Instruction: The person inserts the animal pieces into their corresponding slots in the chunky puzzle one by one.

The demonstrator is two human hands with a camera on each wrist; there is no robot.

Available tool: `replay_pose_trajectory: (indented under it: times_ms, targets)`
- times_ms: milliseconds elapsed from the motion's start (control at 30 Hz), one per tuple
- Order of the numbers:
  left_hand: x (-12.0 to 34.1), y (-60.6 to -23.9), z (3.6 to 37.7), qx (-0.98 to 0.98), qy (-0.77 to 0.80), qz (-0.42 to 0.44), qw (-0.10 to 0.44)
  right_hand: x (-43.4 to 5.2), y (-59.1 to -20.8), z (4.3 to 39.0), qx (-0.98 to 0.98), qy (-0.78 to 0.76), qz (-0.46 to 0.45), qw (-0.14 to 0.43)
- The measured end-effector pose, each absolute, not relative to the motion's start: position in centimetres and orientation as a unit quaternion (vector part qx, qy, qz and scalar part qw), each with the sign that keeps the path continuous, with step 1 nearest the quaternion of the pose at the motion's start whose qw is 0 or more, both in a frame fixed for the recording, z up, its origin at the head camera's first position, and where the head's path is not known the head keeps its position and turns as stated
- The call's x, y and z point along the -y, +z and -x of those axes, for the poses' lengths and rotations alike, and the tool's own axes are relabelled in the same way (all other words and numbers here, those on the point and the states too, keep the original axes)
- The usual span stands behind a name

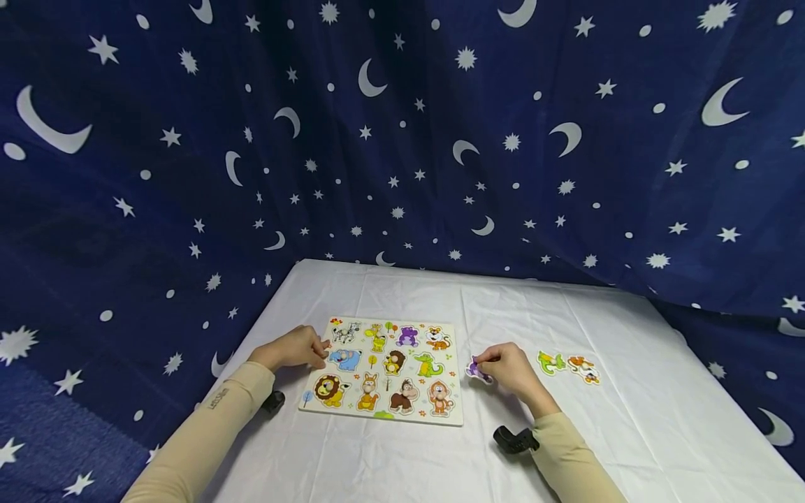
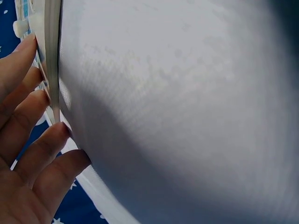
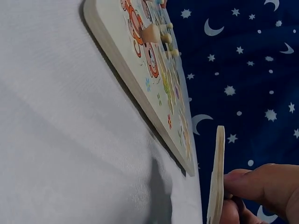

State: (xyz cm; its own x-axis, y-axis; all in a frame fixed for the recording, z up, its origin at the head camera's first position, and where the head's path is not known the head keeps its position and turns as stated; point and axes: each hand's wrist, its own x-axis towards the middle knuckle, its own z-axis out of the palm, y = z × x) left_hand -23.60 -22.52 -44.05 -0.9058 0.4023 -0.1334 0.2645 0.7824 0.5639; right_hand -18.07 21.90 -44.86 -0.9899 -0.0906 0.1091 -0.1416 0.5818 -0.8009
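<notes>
My right hand (image 1: 512,370) pinches a purple animal puzzle piece (image 1: 476,372) just right of the wooden peg puzzle board (image 1: 411,358). In the right wrist view, the piece (image 3: 216,182) appears edge-on, its small peg between thumb and fingers, raised above the cloth. My left hand (image 1: 295,349) rests by the board's left edge near the blue elephant (image 1: 345,360). In the left wrist view, its loosely bent fingers (image 2: 28,116) touch along that edge. Animal pictures cover the board, and several carry pegs, such as the monkey's peg (image 3: 150,33).
Right of my right hand lie a green crocodile piece (image 1: 551,362) and an orange-and-white tiger piece (image 1: 583,368). A white cloth (image 1: 402,461) covers the table. Behind it hangs a dark blue curtain (image 1: 428,244) with moons and stars. Black wrist devices (image 1: 516,440) sit at both wrists.
</notes>
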Motion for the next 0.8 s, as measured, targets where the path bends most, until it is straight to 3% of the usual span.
replay_pose_trajectory:
  times_ms: [300,800]
  targets:
    - [22.5,-44.1,23.5,-0.934,0.282,-0.178,0.126,-21.3,-45.0,18.7,0.892,0.448,-0.061,0.003]
    - [22.5,-44.0,23.5,-0.932,0.288,-0.178,0.128,-20.5,-45.5,19.4,0.909,0.410,-0.076,0.017]
